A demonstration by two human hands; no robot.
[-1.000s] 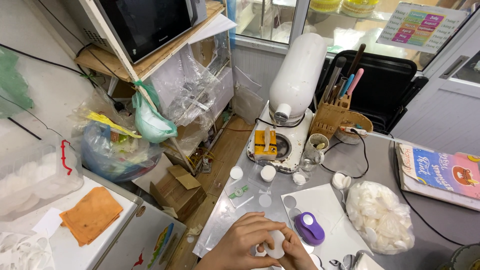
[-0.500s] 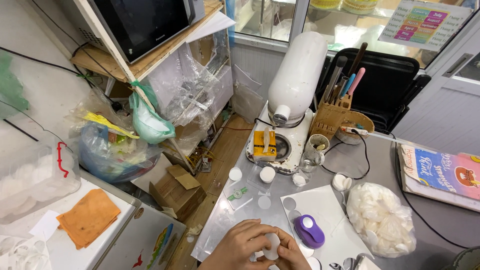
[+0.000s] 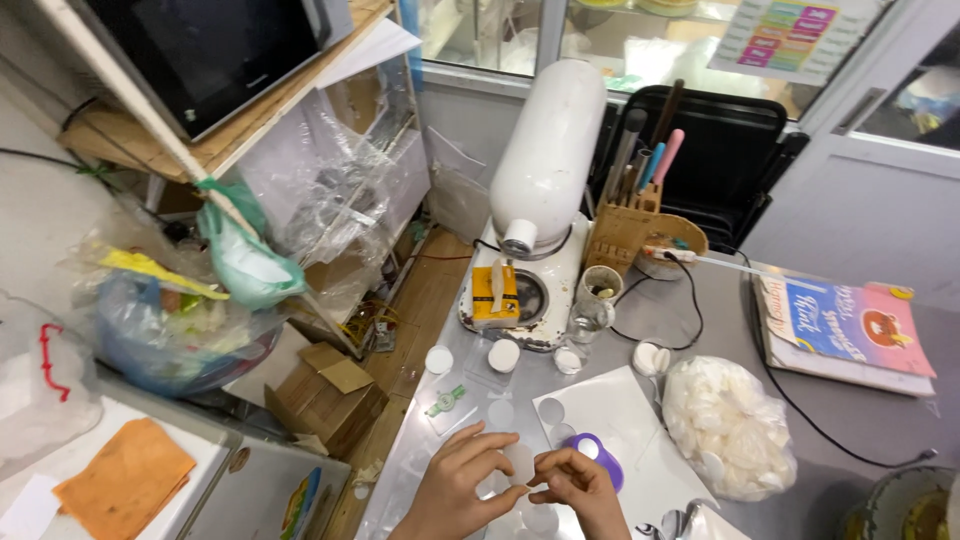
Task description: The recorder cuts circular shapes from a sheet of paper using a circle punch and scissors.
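Both hands work at the near edge of the bench (image 3: 880,420): the left hand (image 3: 462,485) and the right hand (image 3: 578,487) meet fingertip to fingertip, pinching between them a small white translucent disc (image 3: 520,462) that hangs just above the metal top. The fingers are narrowed to a fine pinch — not a full grip — so the likeliest fault is the disc slipping or creasing if either hand pulls unevenly. Just to the right of the right hand sits a purple round tool (image 3: 598,458) on a white sheet (image 3: 610,410); a careless wrist could nudge it, or scatter the loose white discs (image 3: 551,409) lying just beyond the fingers. Further right, a clear bag of white pieces (image 3: 728,428) rests close enough to be swept by an elbow. A black cable (image 3: 690,310) trails across the bench beyond the hands — a snag risk for anything dragged that way. The surface is grey, smooth and crowded; a white stand mixer (image 3: 545,170) and a wooden tool holder (image 3: 625,225) stand well beyond the hands, a pink book (image 3: 845,325) far right. Left of the bench the floor drops to cardboard boxes (image 3: 325,395) and bagged clutter (image 3: 170,320), where a dropped disc would be hard to recover.
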